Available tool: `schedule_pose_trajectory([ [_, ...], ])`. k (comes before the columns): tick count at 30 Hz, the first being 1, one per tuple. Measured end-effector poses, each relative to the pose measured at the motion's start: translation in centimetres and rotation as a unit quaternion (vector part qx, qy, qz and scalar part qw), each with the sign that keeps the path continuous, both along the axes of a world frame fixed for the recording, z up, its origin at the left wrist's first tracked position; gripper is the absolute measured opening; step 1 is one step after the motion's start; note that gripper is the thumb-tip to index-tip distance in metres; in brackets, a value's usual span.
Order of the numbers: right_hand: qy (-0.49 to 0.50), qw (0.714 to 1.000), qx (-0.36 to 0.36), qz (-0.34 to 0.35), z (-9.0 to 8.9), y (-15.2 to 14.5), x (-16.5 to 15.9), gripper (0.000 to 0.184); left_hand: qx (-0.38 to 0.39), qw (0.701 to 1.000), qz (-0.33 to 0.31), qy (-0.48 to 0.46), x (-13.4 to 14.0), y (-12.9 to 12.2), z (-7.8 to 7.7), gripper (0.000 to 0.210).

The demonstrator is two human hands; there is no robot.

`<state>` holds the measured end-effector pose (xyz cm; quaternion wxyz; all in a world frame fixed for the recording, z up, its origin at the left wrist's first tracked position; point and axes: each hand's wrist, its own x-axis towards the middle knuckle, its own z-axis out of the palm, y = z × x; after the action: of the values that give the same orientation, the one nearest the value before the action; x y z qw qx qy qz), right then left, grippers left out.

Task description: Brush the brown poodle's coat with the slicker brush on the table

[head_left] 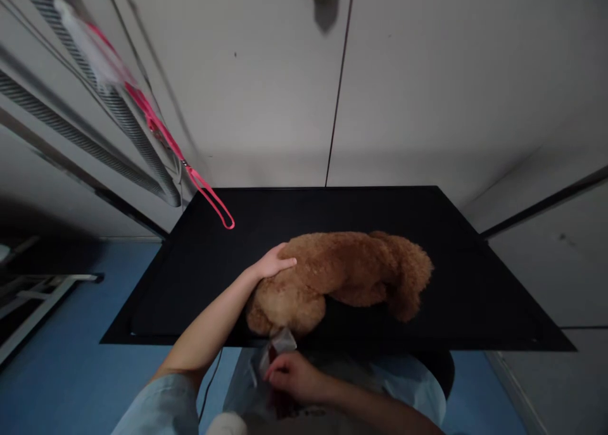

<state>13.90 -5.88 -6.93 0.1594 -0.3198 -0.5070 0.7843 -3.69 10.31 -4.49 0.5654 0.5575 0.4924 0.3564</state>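
A brown curly-coated dog [342,267] is on a black tabletop, its head toward the right and its rump toward my side at the left. My left hand [275,263] is closed over the dog's lower back, thumb along the fur and fingers partly hidden on the far side. Just below the table's front edge, my right hand [297,375] is closed around a small object [284,341] with a pale, translucent end near the dog's rear. Blur and dim light hide what kind of object it is.
A pink loop leash [209,194] hangs above the table's [213,232] back left corner, beside grey corrugated hoses [137,137]. White panels [266,106] rise behind the table. A metal-legged stand [42,308] is at left on the blue floor [61,371]; a thin cable [209,384] hangs below.
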Motion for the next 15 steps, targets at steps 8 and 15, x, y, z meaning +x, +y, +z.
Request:
schedule_pose_trajectory([
  [8, 0.002, 0.997, 0.021, -0.068, -0.3, 0.3, 0.1, 0.039, 0.013, 1.0, -0.003, 0.027, 0.0, -0.1, 0.4, 0.058],
  [15, 0.003, 0.994, 0.04, -0.1, 0.7, 0.7, 0.1, 0.037, 0.032, 0.999, -0.021, 0.015, -0.3, 0.0, -0.2, 0.063],
])
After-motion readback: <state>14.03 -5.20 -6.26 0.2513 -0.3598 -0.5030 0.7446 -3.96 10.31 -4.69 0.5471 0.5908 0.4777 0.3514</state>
